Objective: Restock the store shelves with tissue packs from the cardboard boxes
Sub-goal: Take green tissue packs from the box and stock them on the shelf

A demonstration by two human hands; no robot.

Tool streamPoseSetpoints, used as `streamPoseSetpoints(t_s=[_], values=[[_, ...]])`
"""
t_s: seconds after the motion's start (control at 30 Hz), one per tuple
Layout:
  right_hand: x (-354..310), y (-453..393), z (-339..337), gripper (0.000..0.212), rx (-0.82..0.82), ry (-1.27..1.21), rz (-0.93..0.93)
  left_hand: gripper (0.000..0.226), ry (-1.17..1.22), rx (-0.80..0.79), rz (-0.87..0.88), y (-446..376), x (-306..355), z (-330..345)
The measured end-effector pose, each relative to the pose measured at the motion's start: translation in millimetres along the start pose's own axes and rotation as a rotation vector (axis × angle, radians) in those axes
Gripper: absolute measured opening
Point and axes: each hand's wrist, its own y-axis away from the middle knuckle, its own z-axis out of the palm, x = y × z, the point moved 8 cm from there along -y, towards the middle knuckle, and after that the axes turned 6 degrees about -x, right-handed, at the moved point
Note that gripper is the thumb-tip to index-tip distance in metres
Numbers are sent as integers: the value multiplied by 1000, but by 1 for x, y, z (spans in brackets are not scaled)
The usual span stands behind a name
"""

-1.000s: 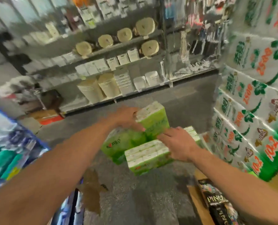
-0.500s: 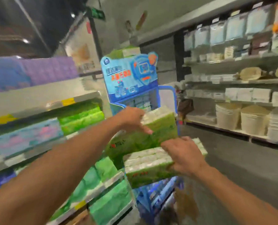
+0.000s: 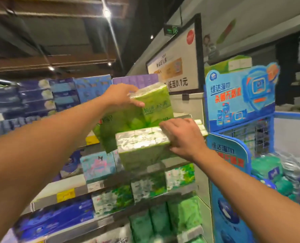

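Since the earlier frame both packs have risen to upper-shelf height. The upper pack (image 3: 152, 106) sits tilted at centre, the left hand (image 3: 121, 95) clamped over its top corner. The lower pack (image 3: 145, 146), at its 6 o'clock, is gripped by the right hand (image 3: 184, 137). Shelves (image 3: 100, 188) lie at 7 o'clock, a blue display (image 3: 240, 95) at 3.

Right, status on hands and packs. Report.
Left hand grips upper green pack. Right hand grips lower pack. Both held in front of shelves, not yet placed. Nothing in the way.
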Motion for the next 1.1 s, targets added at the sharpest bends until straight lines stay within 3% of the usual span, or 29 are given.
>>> streamPoseSetpoints(t_s=[0.3, 0.5, 0.73, 0.9, 1.0, 1.1], values=[[83, -137, 34, 76, 243, 113, -223, 69, 17, 120, -74, -139, -62, -31], [146, -213, 69, 73, 289, 116, -280, 61, 9, 165, -77, -233, -75, -31], [211, -272, 155, 75, 35, -41, -121, 68, -16, 113, -101, -313, -101, 24], [242, -290, 216, 110, -187, -75, 15, 63, -83, 37, -56, -359, -119, 83], [261, -301, 236, 134, -210, -71, 115, 63, -90, -5, -41, -382, -135, 110], [265, -314, 248, 142, -245, -24, 69, 59, -31, -53, -39, -396, -150, 131]])
